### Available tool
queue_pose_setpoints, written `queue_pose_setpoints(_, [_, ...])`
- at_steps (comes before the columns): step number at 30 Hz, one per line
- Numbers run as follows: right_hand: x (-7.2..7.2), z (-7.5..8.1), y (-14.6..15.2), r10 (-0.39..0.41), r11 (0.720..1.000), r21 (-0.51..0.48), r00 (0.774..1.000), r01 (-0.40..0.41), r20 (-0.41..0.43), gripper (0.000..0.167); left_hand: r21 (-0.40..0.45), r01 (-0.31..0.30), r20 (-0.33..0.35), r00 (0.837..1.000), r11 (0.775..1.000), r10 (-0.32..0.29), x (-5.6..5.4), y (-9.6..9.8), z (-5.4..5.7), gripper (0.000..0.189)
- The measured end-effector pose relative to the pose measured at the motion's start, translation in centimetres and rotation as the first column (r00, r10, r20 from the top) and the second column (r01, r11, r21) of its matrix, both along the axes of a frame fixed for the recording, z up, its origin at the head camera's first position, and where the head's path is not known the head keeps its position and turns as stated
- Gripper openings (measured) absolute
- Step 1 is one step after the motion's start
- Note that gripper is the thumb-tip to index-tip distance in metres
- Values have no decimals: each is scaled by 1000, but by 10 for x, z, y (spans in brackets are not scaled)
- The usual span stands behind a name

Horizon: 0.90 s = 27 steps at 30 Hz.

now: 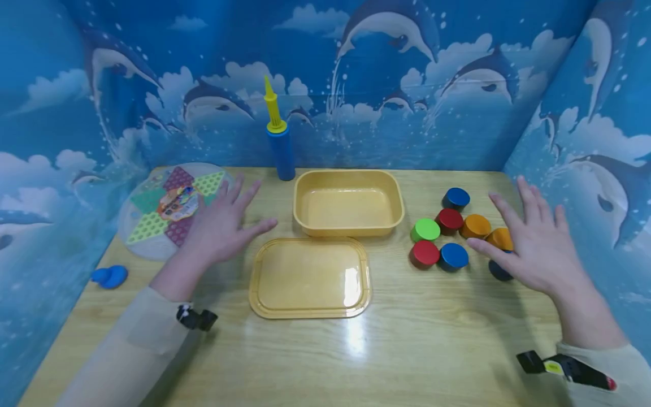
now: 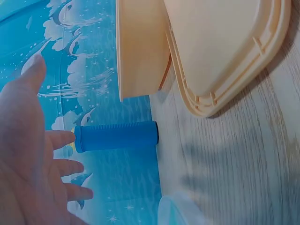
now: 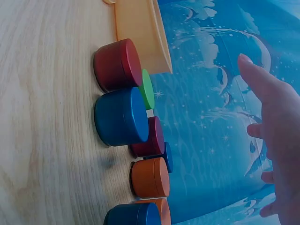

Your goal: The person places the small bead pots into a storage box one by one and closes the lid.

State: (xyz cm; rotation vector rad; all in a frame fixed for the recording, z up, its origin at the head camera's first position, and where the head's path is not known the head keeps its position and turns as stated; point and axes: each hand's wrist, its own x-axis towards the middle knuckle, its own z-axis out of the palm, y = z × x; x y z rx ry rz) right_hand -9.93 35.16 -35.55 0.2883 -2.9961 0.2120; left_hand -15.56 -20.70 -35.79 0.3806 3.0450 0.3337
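My left hand (image 1: 216, 223), fingers spread, hovers over the right edge of a round clear package (image 1: 147, 227) with patterned triangles in it. Over the right side of the table my right hand (image 1: 539, 243) is also held up with fingers apart, holding nothing. Beneath and beside it stand several small round tins: a red tin (image 3: 117, 65), a blue tin (image 3: 121, 117), a green tin (image 1: 425, 230), an orange tin (image 3: 150, 178) and others. A beige tub (image 1: 348, 227) lies between the hands, with its flat lid (image 1: 305, 280) in front of it.
A blue hand pump (image 1: 282, 152) with a yellow nozzle stands upright at the back, left of the tub. Near the left table edge lies a small blue knobbed piece (image 1: 111, 276). Dolphin-print cloth (image 1: 325, 130) rises behind the table and along both sides.
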Motion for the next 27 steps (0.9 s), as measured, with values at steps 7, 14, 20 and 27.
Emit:
queue_pose_setpoints(7, [4, -2, 8, -48, 982, -181, 999, 49, 14, 95, 233, -65, 114, 993, 970, 40, -3, 0, -3, 103])
queue_pose_setpoints(14, [8, -7, 18, -122, 947, -293, 991, 132, 54, 100, 432, -115, 155, 987, 894, 52, -11, 1, -12, 94])
queue_pose_setpoints(20, [12, -14, 29, -109, 933, -337, 992, 126, 68, 100, 604, -152, 178, 983, 782, 53, -17, 10, -27, 71])
queue_pose_setpoints(27, [17, -27, 42, -115, 929, -339, 987, 148, 115, 96, 667, -242, 250, 964, 704, 94, -22, 28, -44, 62])
